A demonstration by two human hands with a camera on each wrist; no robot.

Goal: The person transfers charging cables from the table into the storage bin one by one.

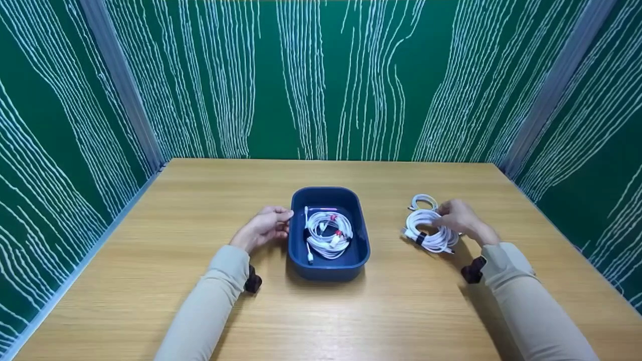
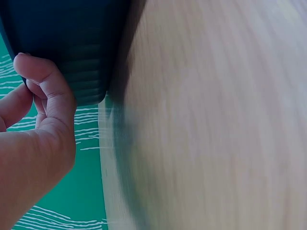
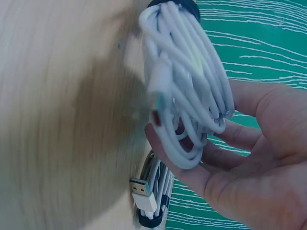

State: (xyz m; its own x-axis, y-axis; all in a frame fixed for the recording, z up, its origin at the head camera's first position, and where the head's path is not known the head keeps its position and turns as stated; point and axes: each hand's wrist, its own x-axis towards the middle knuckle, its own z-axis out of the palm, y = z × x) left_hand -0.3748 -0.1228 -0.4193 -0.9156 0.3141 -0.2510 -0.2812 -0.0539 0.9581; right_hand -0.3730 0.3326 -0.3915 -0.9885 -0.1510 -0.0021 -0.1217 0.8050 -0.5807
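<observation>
The right hand (image 1: 459, 218) has its fingers curled round a coiled white cable bundle (image 1: 429, 231), out on the wooden table (image 1: 200, 210) well to the right of the blue tray (image 1: 327, 271). From the right wrist view the loops (image 3: 187, 91) sit across the fingers (image 3: 192, 167), with a black strap (image 3: 175, 5) cinching the far end of the coil. A second, smaller coil (image 1: 424, 201) lies on the table just behind, its USB plug (image 3: 143, 192) poking out. The left hand (image 1: 266, 228) rests against the tray's left wall, fingers loosely bent and touching the outside, not really gripping anything. Inside the tray there's already a coil of white cables (image 1: 328, 233). The bundle looks light and floppy, smooth plastic, so I'd guess it's best held across the whole bunch of loops or near the strap, otherwise single loops could slide out.
</observation>
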